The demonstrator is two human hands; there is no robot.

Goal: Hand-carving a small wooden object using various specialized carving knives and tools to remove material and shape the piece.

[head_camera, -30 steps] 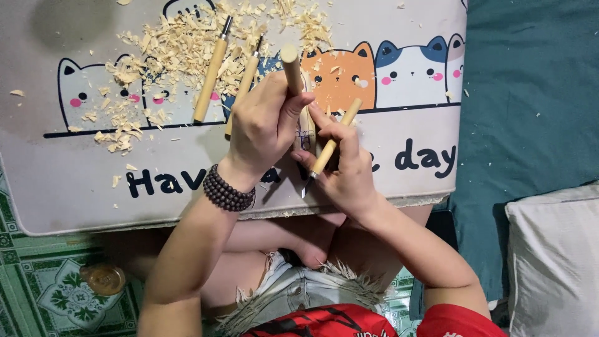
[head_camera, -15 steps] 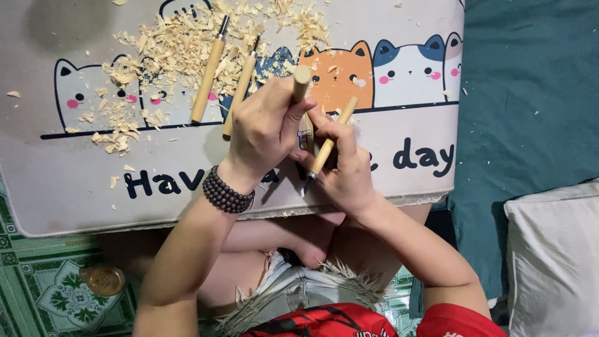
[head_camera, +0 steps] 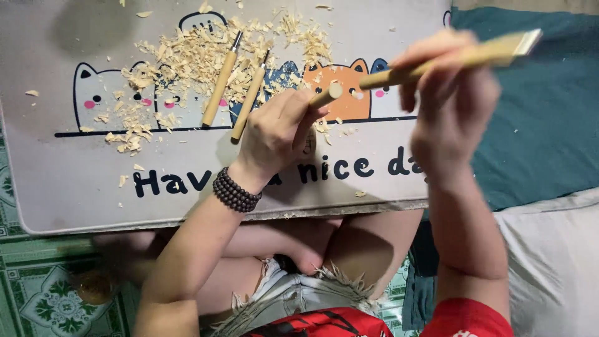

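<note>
Head view: a short pale wooden dowel [head_camera: 324, 97] is gripped in the clenched left hand [head_camera: 277, 134], its round end sticking out just past the fingers, above the grey cartoon-cat mat [head_camera: 75, 181] that covers the worktop. The right hand [head_camera: 452, 103], blurred and raised well to the right of the left hand, is closed around a long pale wooden-handled carving tool [head_camera: 449, 62] whose flat end points away to the upper right; its working tip cannot be made out. The step in hand is judged to be a pause between carving cuts, with the tool lifted clear of the dowel. A further cut would call for the tool to be brought back against the dowel with a steady grip. Beyond the left hand, two more wooden-handled carving tools [head_camera: 219, 80] lie side by side amid a scatter of pale wood shavings [head_camera: 168, 62]. No container is seen on the mat.
</note>
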